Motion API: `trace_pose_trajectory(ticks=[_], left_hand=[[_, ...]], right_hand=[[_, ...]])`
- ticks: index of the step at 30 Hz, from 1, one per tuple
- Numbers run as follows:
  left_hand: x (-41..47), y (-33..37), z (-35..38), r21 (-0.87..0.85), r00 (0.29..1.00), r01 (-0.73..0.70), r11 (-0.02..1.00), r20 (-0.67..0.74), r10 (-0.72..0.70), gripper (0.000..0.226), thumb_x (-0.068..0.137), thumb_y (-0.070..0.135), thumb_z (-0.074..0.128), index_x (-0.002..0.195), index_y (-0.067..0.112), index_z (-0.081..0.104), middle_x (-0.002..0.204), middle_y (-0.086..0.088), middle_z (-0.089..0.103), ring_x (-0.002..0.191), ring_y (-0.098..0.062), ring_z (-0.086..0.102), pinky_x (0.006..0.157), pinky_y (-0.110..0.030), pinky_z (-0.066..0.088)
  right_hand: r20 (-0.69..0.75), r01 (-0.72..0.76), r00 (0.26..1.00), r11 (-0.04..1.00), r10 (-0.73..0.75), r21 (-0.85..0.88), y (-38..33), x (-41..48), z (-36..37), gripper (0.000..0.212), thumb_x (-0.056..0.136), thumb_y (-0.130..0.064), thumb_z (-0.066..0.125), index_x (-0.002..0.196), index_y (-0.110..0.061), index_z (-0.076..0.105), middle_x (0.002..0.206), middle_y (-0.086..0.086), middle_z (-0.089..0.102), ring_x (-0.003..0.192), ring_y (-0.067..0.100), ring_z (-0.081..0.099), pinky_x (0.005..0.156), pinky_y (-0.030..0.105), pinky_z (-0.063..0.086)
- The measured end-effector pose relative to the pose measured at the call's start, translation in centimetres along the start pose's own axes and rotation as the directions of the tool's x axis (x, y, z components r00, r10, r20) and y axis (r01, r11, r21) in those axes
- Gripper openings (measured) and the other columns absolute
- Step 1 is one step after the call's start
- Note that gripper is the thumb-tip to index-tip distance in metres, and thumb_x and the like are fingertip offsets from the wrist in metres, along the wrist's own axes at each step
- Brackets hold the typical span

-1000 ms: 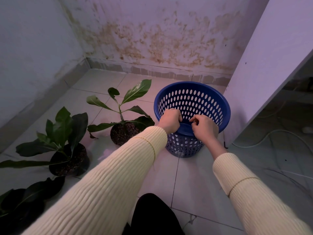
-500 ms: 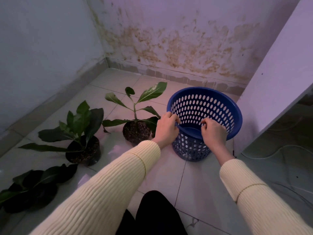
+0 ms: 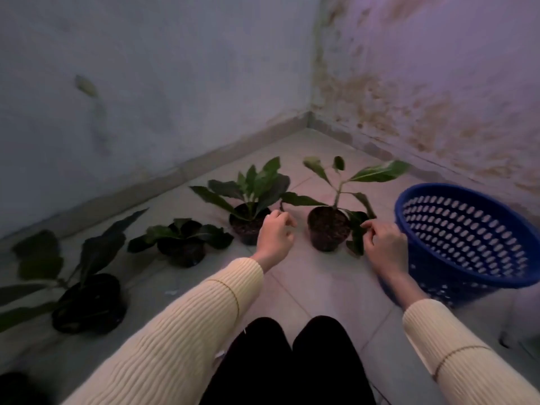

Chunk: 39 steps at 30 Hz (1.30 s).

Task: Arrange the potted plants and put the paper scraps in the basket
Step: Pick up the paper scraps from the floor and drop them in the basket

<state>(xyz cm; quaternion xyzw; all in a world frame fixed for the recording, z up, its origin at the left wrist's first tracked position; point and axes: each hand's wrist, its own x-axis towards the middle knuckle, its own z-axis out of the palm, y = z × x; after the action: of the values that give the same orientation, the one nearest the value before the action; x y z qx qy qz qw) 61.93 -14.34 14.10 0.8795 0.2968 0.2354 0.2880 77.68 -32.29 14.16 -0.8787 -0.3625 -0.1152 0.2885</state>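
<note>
Your left hand (image 3: 274,236) hangs loosely curled and empty between two round black pots. Your right hand (image 3: 384,247) pinches a drooping glossy leaf of the tall-stemmed potted plant (image 3: 329,232), beside the perforated blue plastic basket (image 3: 467,238) near the corner of the glossy tiled floor (image 3: 318,290). Three more leafy potted plants (image 3: 184,247) line the floor's left edge.
</note>
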Motion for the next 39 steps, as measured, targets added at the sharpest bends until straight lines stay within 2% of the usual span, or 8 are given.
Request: trace_pose_trajectory(ticks=[6,9,15,22,30,33,35,39], left_hand=[[-5.7,-8.5,-8.0,0.017,0.965,0.217,0.976,-0.157,-0.212,0.013,0.076,0.001,0.058,0.084,0.010,0.063,0.092,-0.008,0.055,0.087,-0.022,0.053,0.077,-0.026,0.041],[-9.5,-12.7,-11.3,-0.002,0.918,0.348,0.938,-0.203,-0.341,0.013,0.079,0.003,0.061,0.089,0.012,0.062,0.097,-0.006,0.054,0.086,-0.018,0.052,0.078,-0.026,0.045],[-17.7,-19.9,-16.3,-0.008,0.772,0.593,0.805,-0.278,-0.572,0.021,0.074,0.001,0.065,0.094,0.006,0.063,0.099,-0.013,0.058,0.082,-0.019,0.052,0.075,-0.024,0.040],[-27.0,-26.0,-15.5,-0.087,0.554,0.810,0.580,-0.210,-0.805,0.036,0.072,-0.002,0.068,0.106,-0.001,0.059,0.110,-0.024,0.057,0.089,-0.033,0.056,0.082,-0.036,0.046],[-30.3,-28.7,-8.9,-0.029,0.362,0.932,0.361,0.044,-0.931,0.087,0.059,0.015,0.085,0.131,-0.001,0.040,0.132,-0.023,0.040,0.116,-0.034,0.049,0.096,-0.031,0.041],[-29.8,-29.1,-6.4,0.027,0.362,0.930,0.365,0.087,-0.928,0.098,0.056,0.022,0.087,0.134,-0.001,0.033,0.133,-0.019,0.036,0.125,-0.034,0.037,0.099,-0.031,0.038],[-29.2,-29.3,-5.2,0.007,0.371,0.928,0.372,0.060,-0.927,0.101,0.052,0.024,0.087,0.134,0.003,0.031,0.131,-0.017,0.035,0.121,-0.033,0.042,0.095,-0.030,0.040],[-27.9,-29.7,-3.4,-0.035,0.387,0.922,0.386,0.025,-0.922,0.115,0.053,0.023,0.087,0.143,0.009,0.018,0.135,-0.017,0.029,0.119,-0.034,0.048,0.100,-0.037,0.044]], right_hand=[[0.171,0.101,0.977,0.981,-0.130,0.168,-8.1,-1.8,4.2,0.017,0.089,-0.009,0.055,0.100,-0.010,0.067,0.094,0.014,0.067,0.090,0.030,0.059,0.080,0.048,0.050],[0.259,0.122,0.948,0.963,-0.185,0.240,-11.5,-2.9,6.6,0.016,0.089,-0.008,0.053,0.098,-0.010,0.066,0.092,0.010,0.066,0.086,0.025,0.058,0.073,0.038,0.050],[0.419,0.168,0.860,0.937,-0.292,0.307,-16.2,-5.6,11.2,0.016,0.089,-0.010,0.054,0.099,-0.017,0.064,0.090,-0.003,0.060,0.073,0.012,0.054,0.061,0.027,0.043],[0.612,0.163,0.703,0.920,-0.362,0.357,-18.8,-8.4,15.4,0.021,0.088,-0.008,0.053,0.105,-0.017,0.063,0.091,0.004,0.063,0.074,0.018,0.057,0.067,0.028,0.041],[0.835,0.164,0.435,0.941,-0.338,0.296,-20.0,-11.9,21.0,0.033,0.085,-0.011,0.060,0.117,-0.016,0.059,0.104,0.006,0.061,0.089,0.024,0.058,0.085,0.035,0.047],[0.895,0.189,0.314,0.945,-0.317,0.268,-19.8,-13.3,23.3,0.039,0.082,-0.010,0.062,0.120,-0.015,0.056,0.112,0.010,0.059,0.094,0.024,0.057,0.086,0.027,0.039],[0.928,0.211,0.229,0.945,-0.296,0.249,-19.7,-14.2,24.8,0.045,0.081,-0.010,0.064,0.125,-0.016,0.054,0.116,0.012,0.055,0.105,0.024,0.056,0.087,0.023,0.037],[0.974,0.275,0.067,0.943,-0.216,0.189,-20.0,-16.1,27.6,0.059,0.078,-0.018,0.072,0.133,-0.021,0.048,0.126,0.013,0.047,0.112,0.028,0.055,0.096,0.028,0.042]])
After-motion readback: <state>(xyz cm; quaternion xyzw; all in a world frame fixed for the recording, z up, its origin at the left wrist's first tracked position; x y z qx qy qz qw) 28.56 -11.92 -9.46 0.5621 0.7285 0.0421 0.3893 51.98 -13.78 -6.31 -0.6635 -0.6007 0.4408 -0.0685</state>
